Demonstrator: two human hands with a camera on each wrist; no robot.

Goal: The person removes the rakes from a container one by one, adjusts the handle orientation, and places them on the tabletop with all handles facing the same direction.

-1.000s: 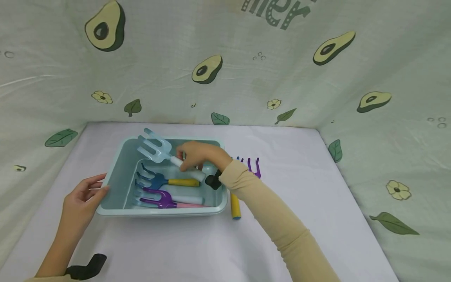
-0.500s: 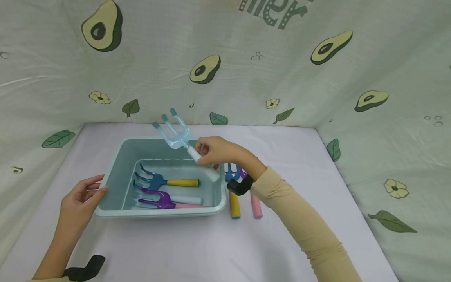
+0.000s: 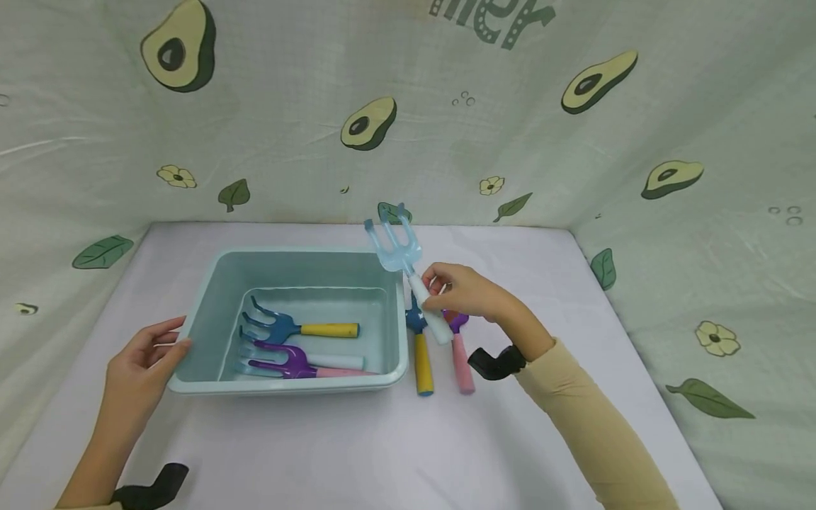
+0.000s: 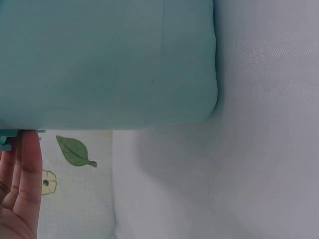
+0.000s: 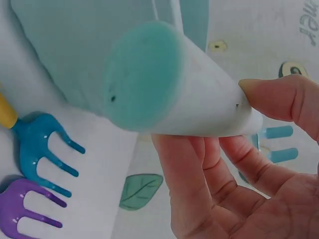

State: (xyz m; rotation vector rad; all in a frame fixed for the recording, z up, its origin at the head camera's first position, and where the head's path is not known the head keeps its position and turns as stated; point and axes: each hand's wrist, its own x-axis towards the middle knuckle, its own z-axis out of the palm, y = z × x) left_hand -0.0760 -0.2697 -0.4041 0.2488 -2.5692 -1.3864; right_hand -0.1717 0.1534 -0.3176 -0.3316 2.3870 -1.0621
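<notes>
Left hand [image 3: 143, 358] pinching a pale-blue tub [image 3: 287, 387] at its left rim; three forks [image 3: 329, 330] inside; two further forks [image 3: 423, 365] just right, on the table [image 3: 287, 453]; right hand [image 3: 468, 289] pinching a light-blue fork [image 3: 398, 257] by its handle, aloft; patterned cloth [image 3: 440, 156] behind.

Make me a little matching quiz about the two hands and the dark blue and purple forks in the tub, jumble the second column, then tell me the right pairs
Column one
1. Left hand
2. Right hand
3. Purple fork in the tub
4. Dark blue fork in the tub

Column two
A. Has a pink handle
B. Touches the tub's edge
C. Has a yellow handle
D. Holds a raised pale blue fork

Right pairs: 1-B, 2-D, 3-A, 4-C
</notes>
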